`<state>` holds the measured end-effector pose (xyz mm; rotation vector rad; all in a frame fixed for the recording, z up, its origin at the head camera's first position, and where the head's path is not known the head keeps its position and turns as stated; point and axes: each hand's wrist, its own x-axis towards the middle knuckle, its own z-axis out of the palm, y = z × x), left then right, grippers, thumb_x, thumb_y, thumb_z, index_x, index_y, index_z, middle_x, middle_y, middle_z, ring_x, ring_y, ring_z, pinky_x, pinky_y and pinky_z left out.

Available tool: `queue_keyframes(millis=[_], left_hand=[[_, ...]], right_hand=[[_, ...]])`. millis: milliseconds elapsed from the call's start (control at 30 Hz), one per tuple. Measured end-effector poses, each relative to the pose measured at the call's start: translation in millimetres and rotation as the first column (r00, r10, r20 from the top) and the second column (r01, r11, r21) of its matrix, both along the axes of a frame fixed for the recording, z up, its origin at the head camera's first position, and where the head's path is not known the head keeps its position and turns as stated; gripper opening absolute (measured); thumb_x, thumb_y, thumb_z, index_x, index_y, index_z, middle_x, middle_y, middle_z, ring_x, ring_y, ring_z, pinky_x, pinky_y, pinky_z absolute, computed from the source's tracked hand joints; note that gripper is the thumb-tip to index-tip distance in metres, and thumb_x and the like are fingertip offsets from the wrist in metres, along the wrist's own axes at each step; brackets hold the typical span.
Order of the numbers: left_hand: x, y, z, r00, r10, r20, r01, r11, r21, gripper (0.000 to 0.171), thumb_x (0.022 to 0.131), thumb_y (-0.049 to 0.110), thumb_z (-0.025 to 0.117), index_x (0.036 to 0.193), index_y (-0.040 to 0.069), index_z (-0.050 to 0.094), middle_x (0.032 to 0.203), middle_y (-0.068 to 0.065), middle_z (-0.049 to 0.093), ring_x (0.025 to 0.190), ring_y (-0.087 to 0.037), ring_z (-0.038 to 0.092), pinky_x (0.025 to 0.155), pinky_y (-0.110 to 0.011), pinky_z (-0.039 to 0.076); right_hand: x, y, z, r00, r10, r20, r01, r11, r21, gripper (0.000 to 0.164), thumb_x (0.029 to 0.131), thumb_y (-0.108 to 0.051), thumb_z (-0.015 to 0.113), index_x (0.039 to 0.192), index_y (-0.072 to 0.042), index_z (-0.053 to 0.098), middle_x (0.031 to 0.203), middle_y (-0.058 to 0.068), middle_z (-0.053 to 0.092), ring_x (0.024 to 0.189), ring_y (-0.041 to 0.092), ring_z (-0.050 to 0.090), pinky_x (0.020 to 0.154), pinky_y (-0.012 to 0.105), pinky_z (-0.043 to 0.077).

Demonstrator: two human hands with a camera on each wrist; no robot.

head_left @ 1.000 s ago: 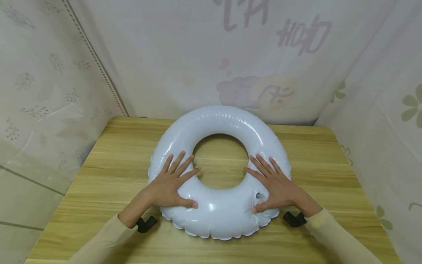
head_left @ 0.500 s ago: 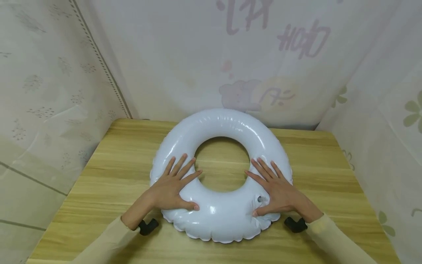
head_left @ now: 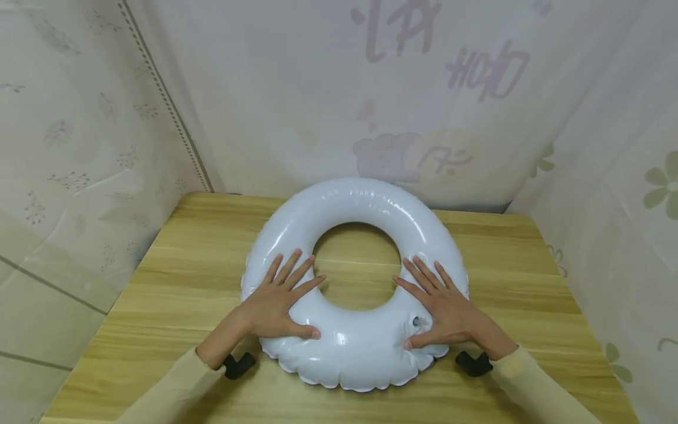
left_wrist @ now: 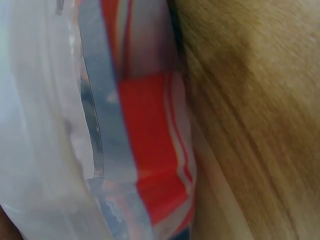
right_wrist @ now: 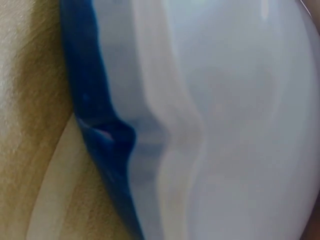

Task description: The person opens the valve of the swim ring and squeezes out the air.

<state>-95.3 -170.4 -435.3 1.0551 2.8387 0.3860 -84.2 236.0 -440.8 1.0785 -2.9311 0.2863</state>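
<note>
A white inflated swim ring [head_left: 355, 350] lies flat on the wooden table [head_left: 175, 282]. My left hand [head_left: 272, 303] rests on the ring's left side with its fingers spread, the little details of its underside hidden. On the right side my right hand [head_left: 442, 306] lies the same way, fingers fanned out, its thumb near a clear air valve [head_left: 419, 321]. The left wrist view shows the ring's edge with a red-patterned underside [left_wrist: 150, 135]. In the right wrist view, a dark blue band [right_wrist: 95, 100] runs along the lower edge beside white vinyl.
A pale printed cloth [head_left: 296, 94] hangs behind the table, close to the ring's far side. More patterned cloth stands at the left and right. A black wrist mount [head_left: 238, 365] sits under the left wrist, another black mount [head_left: 474, 364] by the right.
The head view has tilted slightly, so the table and ring sit a little lower in it. Both hands keep their places on the ring.
</note>
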Motion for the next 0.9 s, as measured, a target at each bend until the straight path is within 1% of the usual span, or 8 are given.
queue_keyframes(millis=[367, 667, 900], left_hand=[[1.0, 0.9, -2.6, 1.0, 0.011, 0.0, -0.011, 1.0, 0.003, 0.11, 0.076, 0.089, 0.058, 0.163, 0.028, 0.029, 0.175, -0.002, 0.0, 0.161, -0.035, -0.009, 0.126, -0.06, -0.012], [1.3, 0.8, -3.7, 1.0, 0.015, 0.006, -0.015, 1.0, -0.001, 0.11, 0.076, 0.088, 0.058, 0.163, 0.027, 0.029, 0.175, -0.002, 0.0, 0.161, -0.034, -0.01, 0.126, -0.059, -0.012], [2.3, 0.8, -2.4, 1.0, 0.017, 0.007, -0.017, 1.0, -0.005, 0.11, 0.076, 0.087, 0.06, 0.163, 0.027, 0.029, 0.175, -0.002, 0.0, 0.161, -0.035, -0.009, 0.126, -0.06, -0.012]], right_hand=[[0.4, 1.3, -4.7, 1.0, 0.007, -0.026, -0.007, 1.0, -0.018, 0.121, 0.068, -0.092, 0.063, 0.162, -0.022, 0.032, 0.173, 0.015, 0.014, 0.16, 0.04, 0.01, 0.126, 0.06, 0.0], [0.9, 0.8, -5.0, 1.0, 0.003, -0.025, -0.003, 1.0, -0.022, 0.122, 0.068, -0.092, 0.063, 0.163, -0.023, 0.031, 0.173, 0.014, 0.014, 0.16, 0.04, 0.01, 0.126, 0.06, 0.0], [0.6, 0.4, -7.3, 1.0, -0.002, -0.031, 0.001, 1.0, -0.019, 0.122, 0.067, -0.093, 0.062, 0.162, -0.022, 0.032, 0.173, 0.014, 0.014, 0.16, 0.039, 0.01, 0.126, 0.059, -0.001]])
